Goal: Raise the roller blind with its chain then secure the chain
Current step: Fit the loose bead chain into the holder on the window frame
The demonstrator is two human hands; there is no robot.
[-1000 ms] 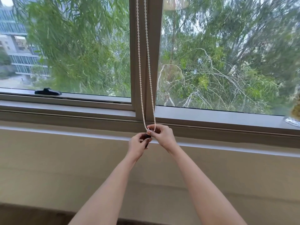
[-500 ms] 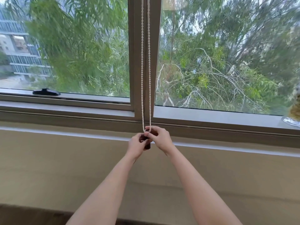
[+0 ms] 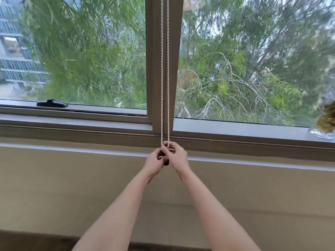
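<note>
A white bead chain (image 3: 165, 73) hangs as two straight parallel strands down the window's centre post (image 3: 155, 60). Its bottom loop ends between my hands, just below the sill. My right hand (image 3: 176, 157) pinches the loop's lower end with fingers closed on it. My left hand (image 3: 154, 163) is closed around a small dark holder (image 3: 166, 162) fixed to the wall under the loop. The holder is mostly hidden by my fingers. The roller blind itself is out of view above the frame.
A black window handle (image 3: 51, 103) lies on the left pane's lower frame. A glass dish with a dried plant (image 3: 324, 127) stands on the sill at far right. Beige wall (image 3: 72, 178) runs below the sill.
The chain was slanted and spread a second ago and now hangs straight and taut. Both hands moved slightly down and right, closing together at the dark holder.
</note>
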